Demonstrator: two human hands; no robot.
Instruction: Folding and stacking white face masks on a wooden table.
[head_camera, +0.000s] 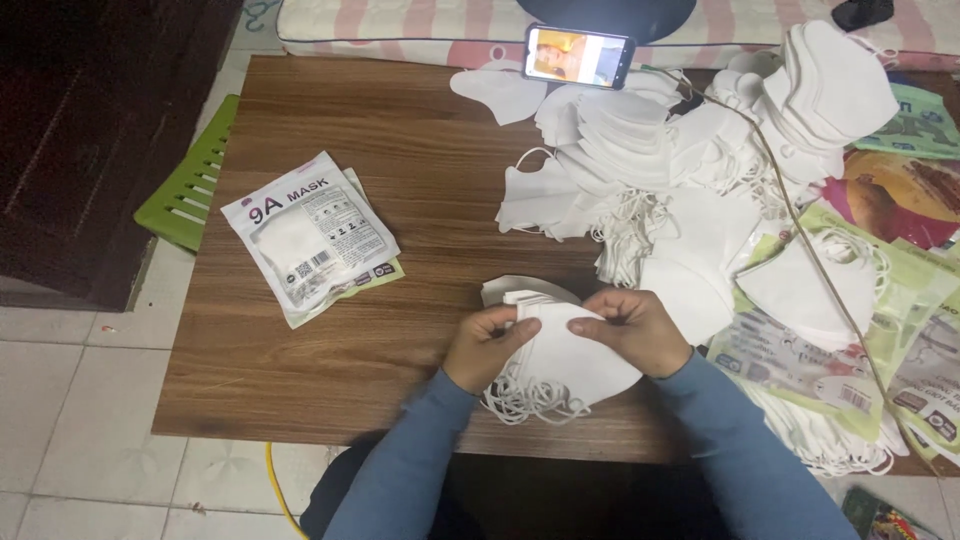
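While both hands meet at approx. 6 o'clock of the wooden table (400, 150), they grip one small stack of white folded masks (565, 350). The left hand (487, 345) has its fingers closed on the stack's left edge, and the right hand (632, 328) pinches the top edge at the right, fingers together on it. Elastic loops hang from the stack's lower side (a tangled bunch). At 9 o'clock lie sealed mask packets (310, 235), well apart from the hands. At 1–2 o'clock is a big heap of loose white masks (690, 150), w/ a phone (578, 55) at 12 o'clock, screen lit. Empty green-and-white wrappers (900, 300) lie at 3 o'clock.
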